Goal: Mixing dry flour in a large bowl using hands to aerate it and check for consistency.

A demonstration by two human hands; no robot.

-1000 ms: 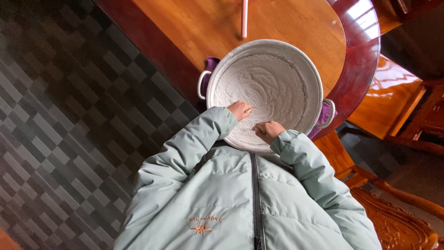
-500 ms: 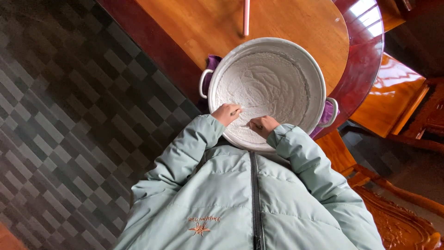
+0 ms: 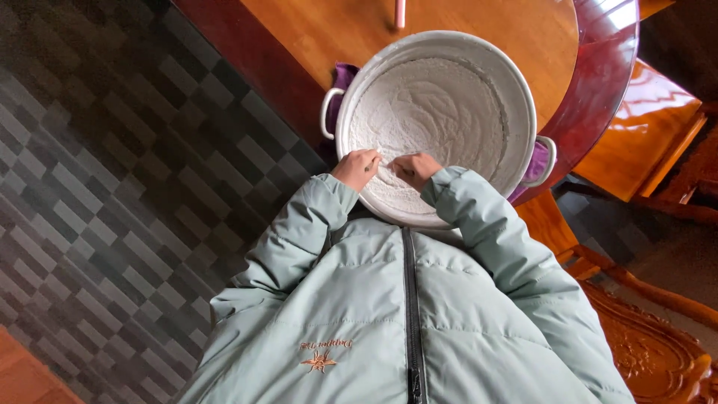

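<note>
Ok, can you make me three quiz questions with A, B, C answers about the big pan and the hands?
1. Where is the pan?
A. on the floor
B. on the round wooden table
C. on a chair

2. What colour is the powder in it?
A. white
B. yellow
C. brown

3. What are the two hands doing?
A. hanging at the person's sides
B. holding the pan's handles
C. reaching into the pan, at its near side

Answers:
1. B, the pan sits at the table's edge, with a purple cloth sticking out from under it.
2. A, the powder looks white, with swirl marks on top.
3. C, the left hand and right hand are both on the powder, close together; the side handle is untouched.
</note>
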